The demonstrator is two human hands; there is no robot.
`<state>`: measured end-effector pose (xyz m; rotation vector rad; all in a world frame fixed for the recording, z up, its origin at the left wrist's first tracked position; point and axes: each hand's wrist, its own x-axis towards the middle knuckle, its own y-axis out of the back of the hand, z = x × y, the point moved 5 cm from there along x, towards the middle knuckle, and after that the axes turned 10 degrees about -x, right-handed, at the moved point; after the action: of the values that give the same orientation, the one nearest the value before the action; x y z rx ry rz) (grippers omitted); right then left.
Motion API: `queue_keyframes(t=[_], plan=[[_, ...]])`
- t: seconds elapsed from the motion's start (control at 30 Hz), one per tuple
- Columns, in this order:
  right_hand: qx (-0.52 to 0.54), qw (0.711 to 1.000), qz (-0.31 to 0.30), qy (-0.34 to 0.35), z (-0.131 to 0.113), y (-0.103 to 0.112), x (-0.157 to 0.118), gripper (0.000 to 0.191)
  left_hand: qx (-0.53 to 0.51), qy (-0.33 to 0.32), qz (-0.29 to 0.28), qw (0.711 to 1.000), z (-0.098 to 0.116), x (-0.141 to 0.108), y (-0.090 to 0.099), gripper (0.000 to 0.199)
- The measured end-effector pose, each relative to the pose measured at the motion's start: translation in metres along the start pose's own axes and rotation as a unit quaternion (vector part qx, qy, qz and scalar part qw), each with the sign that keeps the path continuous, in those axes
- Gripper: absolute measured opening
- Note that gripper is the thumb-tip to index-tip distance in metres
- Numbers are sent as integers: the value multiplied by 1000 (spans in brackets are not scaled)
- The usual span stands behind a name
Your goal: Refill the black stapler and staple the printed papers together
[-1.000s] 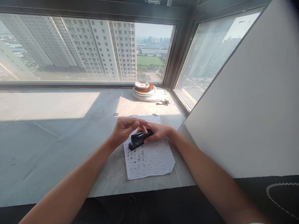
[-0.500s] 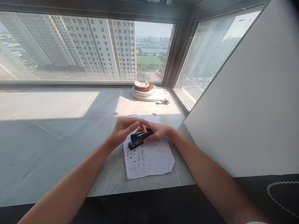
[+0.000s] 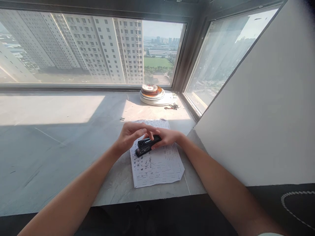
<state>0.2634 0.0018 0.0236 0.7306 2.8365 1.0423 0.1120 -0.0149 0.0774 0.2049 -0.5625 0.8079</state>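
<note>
A black stapler lies slantwise over a sheet of paper that bears handwriting and many short dashes. My right hand is wrapped round the stapler's rear end, at its right. From the left, my left hand reaches over the top of the stapler, its fingers stretched out and meeting the right hand. Nothing shows in the left hand's grasp. The stapler's front end points to the lower left and its jaws look apart.
A stack of plates stands by the window corner, with a small dark tangled item beside it. Small staple-like pieces lie behind my left hand. A white wall rises at the right.
The view has shifted very slightly. Both hands and the stapler hold nearly the same places as before.
</note>
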Motion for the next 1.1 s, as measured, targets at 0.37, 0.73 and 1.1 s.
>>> queue_keyframes(t=[0.37,0.73,1.1], plan=[[-30,999,14,26,3,1,0,37,-18,-6,-8,1000,-1,1,-1,29],[0,1000,-7,30,-3,0,1,41,-3,0,-5,1000,-1,0,0,30],[4,1000,-10,20,-5,0,1,45,-16,-6,0,1000,-5,-2,2,29]])
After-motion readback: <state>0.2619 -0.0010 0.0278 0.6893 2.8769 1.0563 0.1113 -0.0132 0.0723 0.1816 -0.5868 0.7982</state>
